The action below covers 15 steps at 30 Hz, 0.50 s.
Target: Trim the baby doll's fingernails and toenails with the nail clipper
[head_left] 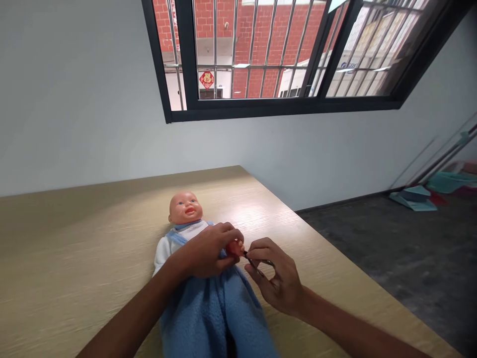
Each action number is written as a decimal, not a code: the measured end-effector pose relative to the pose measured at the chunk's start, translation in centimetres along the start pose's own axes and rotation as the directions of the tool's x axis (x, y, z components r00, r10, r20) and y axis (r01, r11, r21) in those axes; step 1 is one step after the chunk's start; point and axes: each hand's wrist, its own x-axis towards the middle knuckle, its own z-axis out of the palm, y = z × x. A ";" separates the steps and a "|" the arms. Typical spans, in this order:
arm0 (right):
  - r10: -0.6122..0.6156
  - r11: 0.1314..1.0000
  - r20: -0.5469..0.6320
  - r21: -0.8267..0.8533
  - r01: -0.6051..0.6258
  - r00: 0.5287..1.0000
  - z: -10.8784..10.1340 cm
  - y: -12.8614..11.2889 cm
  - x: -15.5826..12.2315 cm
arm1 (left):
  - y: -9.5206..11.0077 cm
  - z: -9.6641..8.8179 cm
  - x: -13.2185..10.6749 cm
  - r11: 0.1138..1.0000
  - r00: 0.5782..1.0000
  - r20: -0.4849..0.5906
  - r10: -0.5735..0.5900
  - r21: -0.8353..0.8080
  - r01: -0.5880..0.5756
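Observation:
A baby doll in a white top and fuzzy blue overalls lies on its back on the wooden table. My left hand rests across the doll's chest, its fingers wrapped round the doll's small hand. Just to the right, my right hand pinches small dark metal nail clippers between thumb and fingers. The clippers' tip meets or nearly meets the doll's fingers. Most of the doll's arm is hidden under my left hand.
The pale wooden table reaches to the wall, and its right edge drops to a dark floor. A barred window is ahead. Teal dustpans lie on the floor at the far right.

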 end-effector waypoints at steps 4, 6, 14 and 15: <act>0.017 1.000 0.011 0.000 -0.017 1.000 0.0 -0.1 0.1 | 0.2 -0.1 0.0 1.000 1.000 0.005 -0.006 -0.009 0.006; 0.027 1.000 0.034 -0.003 -0.027 0.999 0.0 -0.1 0.0 | 0.1 -0.1 0.0 1.000 1.000 0.001 -0.002 -0.010 0.002; 0.170 0.980 0.059 0.091 -0.175 0.984 0.4 0.4 -1.1 | -0.2 0.3 0.1 1.000 0.998 0.056 0.009 -0.013 -0.008; 0.155 0.983 0.057 0.088 -0.159 0.986 0.6 0.6 -1.3 | -0.2 0.4 0.0 1.000 0.998 0.064 -0.006 0.003 0.006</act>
